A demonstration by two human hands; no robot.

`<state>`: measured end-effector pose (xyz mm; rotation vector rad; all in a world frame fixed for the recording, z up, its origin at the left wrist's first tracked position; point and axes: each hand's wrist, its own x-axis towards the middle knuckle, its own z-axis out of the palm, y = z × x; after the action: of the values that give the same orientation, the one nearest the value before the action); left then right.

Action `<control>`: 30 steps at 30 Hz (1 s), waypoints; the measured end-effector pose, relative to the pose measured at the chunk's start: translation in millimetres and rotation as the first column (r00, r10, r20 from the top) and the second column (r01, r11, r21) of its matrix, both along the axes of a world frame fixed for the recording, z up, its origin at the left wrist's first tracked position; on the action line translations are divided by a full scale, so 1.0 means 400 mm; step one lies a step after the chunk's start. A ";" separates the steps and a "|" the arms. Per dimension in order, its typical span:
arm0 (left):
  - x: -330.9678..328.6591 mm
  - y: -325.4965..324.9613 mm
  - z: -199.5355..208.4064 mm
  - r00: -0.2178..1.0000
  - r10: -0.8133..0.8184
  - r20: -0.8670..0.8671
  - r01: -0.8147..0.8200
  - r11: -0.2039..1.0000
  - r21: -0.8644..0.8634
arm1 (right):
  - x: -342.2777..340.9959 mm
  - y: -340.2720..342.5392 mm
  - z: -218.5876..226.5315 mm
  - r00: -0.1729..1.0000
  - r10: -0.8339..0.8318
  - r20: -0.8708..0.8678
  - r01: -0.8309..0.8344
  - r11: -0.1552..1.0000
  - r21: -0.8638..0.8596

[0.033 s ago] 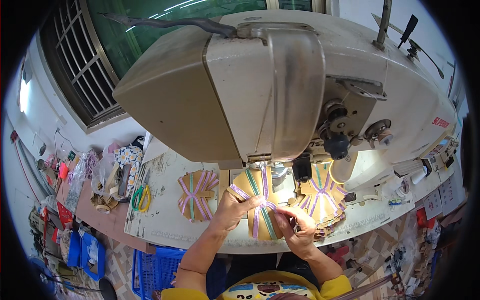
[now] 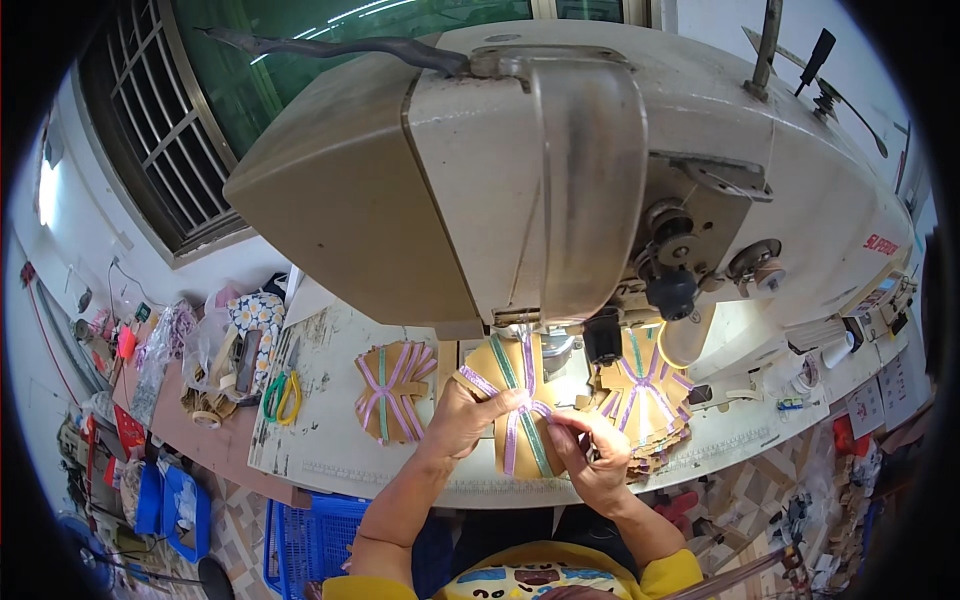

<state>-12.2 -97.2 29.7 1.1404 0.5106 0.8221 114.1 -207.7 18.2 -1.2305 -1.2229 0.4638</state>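
Observation:
A tan cut piece (image 2: 503, 455) with purple and green shiny ribbon strips lies under the head of a sewing machine (image 2: 480, 210). My left hand (image 2: 462, 424) grips its left side, thumb pressed on top near where the strips cross, other fingers underneath. At the right edge, my right hand (image 2: 594, 452) pinches the end of a purple ribbon strip (image 2: 541, 409) between thumb and fingers. Similar ribboned pieces sit on both sides: a small group (image 2: 392, 392) to the left and a thicker stack (image 2: 645, 405) to the right, partly behind my right hand. The needle area is mostly hidden.
Scissors (image 2: 289, 398) with a yellow handle lie on the white machine table (image 2: 325, 430), beside a green-handled tool. Plastic bags and a flowered cloth (image 2: 257, 318) crowd a side table at left. A blue basket (image 2: 305, 545) stands below the front edge.

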 end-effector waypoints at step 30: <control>0.049 0.025 0.017 0.987 0.143 -0.076 -0.142 0.990 0.019 | 0.128 0.112 0.039 0.681 0.089 -0.726 -0.138 0.990 -0.008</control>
<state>7.4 -87.3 36.6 1.1617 0.6570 0.9086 165.1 -163.1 33.7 -0.8687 -0.5880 0.9864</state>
